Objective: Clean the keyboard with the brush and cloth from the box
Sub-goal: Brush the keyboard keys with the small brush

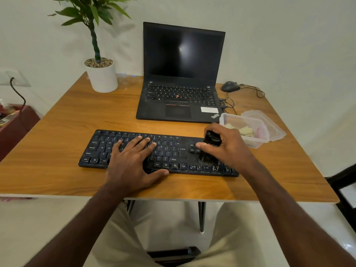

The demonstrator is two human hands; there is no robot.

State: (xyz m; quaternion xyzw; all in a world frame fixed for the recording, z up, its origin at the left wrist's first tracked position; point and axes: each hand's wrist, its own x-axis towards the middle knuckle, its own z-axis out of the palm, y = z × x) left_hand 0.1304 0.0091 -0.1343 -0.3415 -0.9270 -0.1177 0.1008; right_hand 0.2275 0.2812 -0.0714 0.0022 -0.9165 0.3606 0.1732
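Fingers (210, 132) of our right hand (229, 145) curl round the brush (209, 149), bristles down on the keyboard (96, 143), right of centre frame. Our left hand (133, 158) lies flat, fingers straight, pressing the keys.

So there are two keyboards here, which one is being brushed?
The separate black keyboard at the table's near edge. The right hand holds the brush on it while the left hand rests flat on its keys. The laptop behind goes untouched.

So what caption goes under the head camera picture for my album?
Left hand steadies the black keyboard while the right hand sweeps it with the brush.
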